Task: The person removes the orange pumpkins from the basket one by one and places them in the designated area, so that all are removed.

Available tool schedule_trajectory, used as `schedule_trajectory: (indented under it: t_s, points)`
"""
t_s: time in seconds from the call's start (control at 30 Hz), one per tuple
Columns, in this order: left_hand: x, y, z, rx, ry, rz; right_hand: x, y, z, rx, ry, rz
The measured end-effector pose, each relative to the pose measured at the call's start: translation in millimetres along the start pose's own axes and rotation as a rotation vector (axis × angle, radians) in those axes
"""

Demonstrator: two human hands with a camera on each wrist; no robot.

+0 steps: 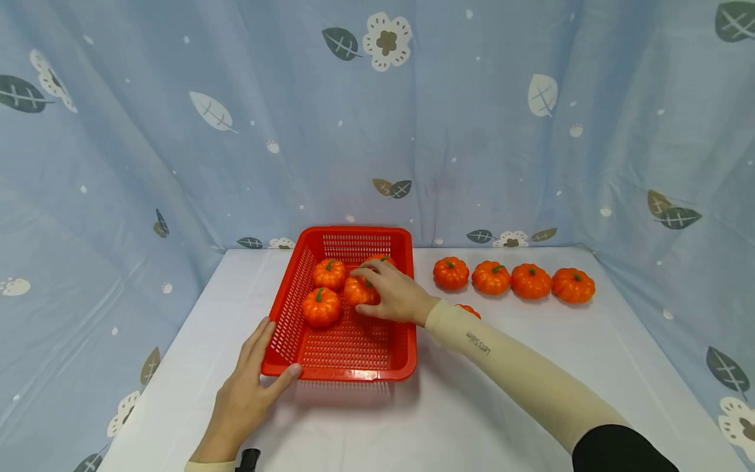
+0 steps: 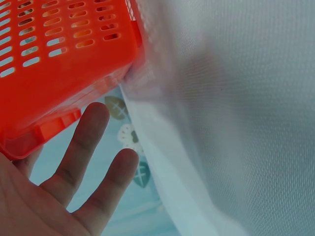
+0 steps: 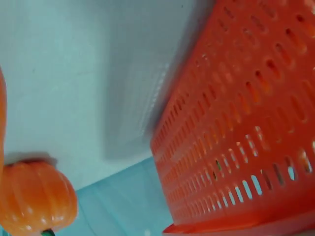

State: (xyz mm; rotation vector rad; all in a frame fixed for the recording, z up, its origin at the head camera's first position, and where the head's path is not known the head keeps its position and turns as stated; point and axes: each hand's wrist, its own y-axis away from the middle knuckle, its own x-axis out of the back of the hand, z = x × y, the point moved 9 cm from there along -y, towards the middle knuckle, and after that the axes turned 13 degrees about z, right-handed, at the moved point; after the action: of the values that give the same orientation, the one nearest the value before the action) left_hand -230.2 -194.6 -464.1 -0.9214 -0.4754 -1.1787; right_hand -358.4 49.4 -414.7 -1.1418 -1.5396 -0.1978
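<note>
A red plastic basket (image 1: 362, 375) stands on the table with several small orange pumpkins in it. Inside, my right hand (image 1: 396, 294) grips one pumpkin (image 1: 357, 292) from above, fingers and thumb curved round it. Left of that lie a pumpkin (image 1: 329, 274) and, nearer the front, another pumpkin (image 1: 321, 308). A further pumpkin (image 1: 382, 257) shows partly behind the right hand's fingers. My left hand (image 1: 248, 387) touches the basket's front left corner, its fingers extended along the side and the thumb at the front rim. The left wrist view shows these fingers (image 2: 81, 147) spread and straight.
Right of the basket, a row of several pumpkins (image 1: 491, 278) runs along the back of the white table (image 1: 472, 426). One more pumpkin (image 1: 470, 311) is mostly hidden by the right forearm. A blue patterned curtain (image 1: 448, 131) hangs behind and at both sides.
</note>
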Motion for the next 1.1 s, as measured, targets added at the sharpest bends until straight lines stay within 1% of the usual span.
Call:
schedule_trajectory:
  t_s: [0.1,0.2,0.33,0.43,0.57,0.73,0.87,1.1]
  points:
    - [0.6,-0.4,0.5,-0.005,0.006,0.007,17,0,-4,0.025,-0.042,0.109]
    - [0.2,-0.6,0.7,0.0,0.009,0.003,40,0,-10,0.028,-0.08,0.198]
    - [-0.9,-1.0,1.0,0.004,0.015,-0.004,71,6,-14,0.019,-0.137,0.282]
    - [-0.3,-1.7,1.3,-0.007,0.016,0.003,91,15,-10,-0.004,-0.194,0.333]
    - [0.1,-1.7,-0.3,-0.01,0.013,0.014,108,35,7,-0.083,-0.238,0.392]
    - [-3.4,-1.9,0.3,-0.01,0.02,0.002,125,73,38,-0.193,-0.232,0.459]
    - [-3.4,-1.8,1.0,-0.008,0.02,0.001,139,103,60,-0.256,-0.192,0.491]
    - [-1.5,-1.6,0.0,0.001,0.015,0.003,153,148,100,-0.357,-0.08,0.479]
